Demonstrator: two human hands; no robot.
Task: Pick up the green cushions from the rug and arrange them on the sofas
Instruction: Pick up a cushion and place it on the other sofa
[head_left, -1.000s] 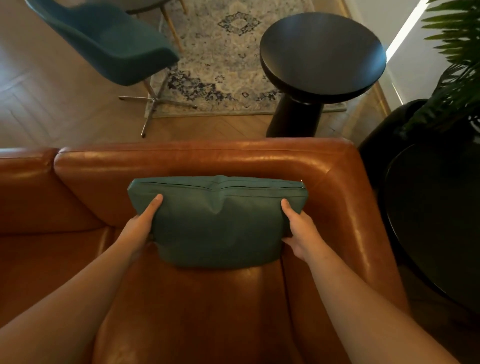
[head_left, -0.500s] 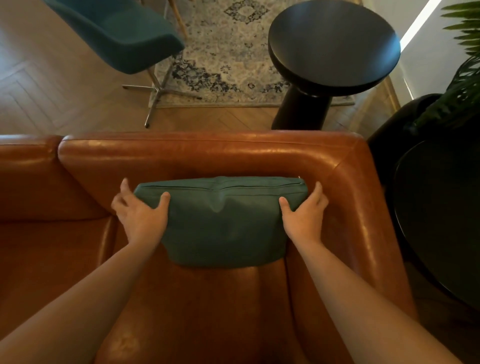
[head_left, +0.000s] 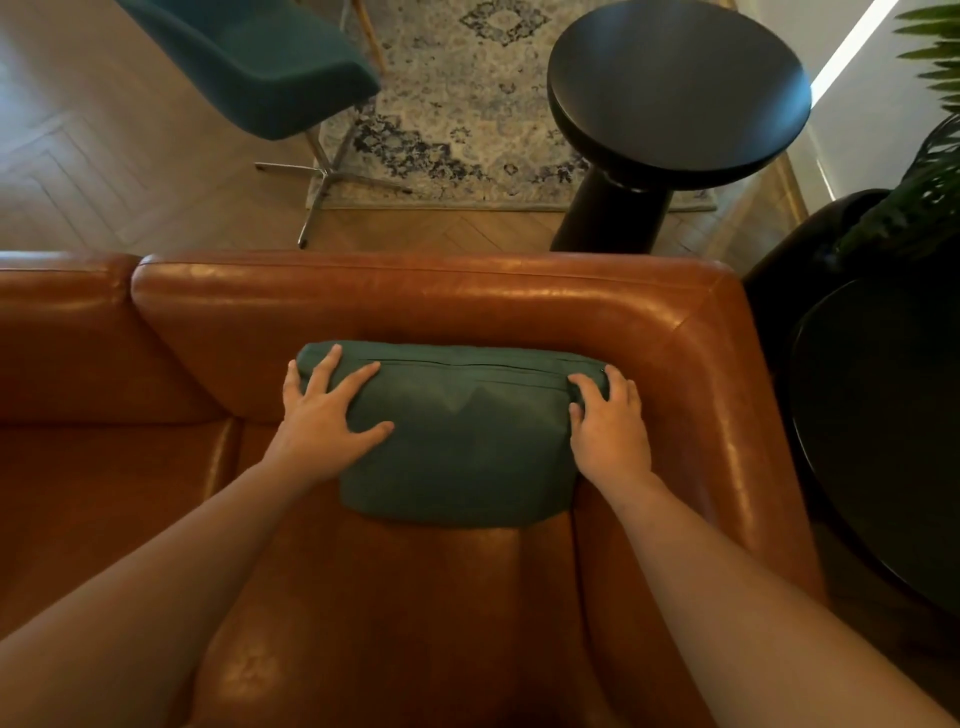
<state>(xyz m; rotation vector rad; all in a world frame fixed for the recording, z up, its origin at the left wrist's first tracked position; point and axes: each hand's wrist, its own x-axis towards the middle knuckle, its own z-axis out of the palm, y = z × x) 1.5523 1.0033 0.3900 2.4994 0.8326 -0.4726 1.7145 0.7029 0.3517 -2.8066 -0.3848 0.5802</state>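
Green cushion's (head_left: 457, 441) corners under both hands; teal chair (head_left: 270, 57) and plant (head_left: 930, 171) cut off.

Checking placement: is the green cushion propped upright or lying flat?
Propped upright: the green cushion leans on the sofa backrest, zipper edge up, bottom on the seat.

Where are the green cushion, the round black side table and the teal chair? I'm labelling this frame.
green cushion (head_left: 457, 447), head view, middle of its front face
round black side table (head_left: 680, 83), head view, centre of its top
teal chair (head_left: 280, 67), head view, on the seat shell
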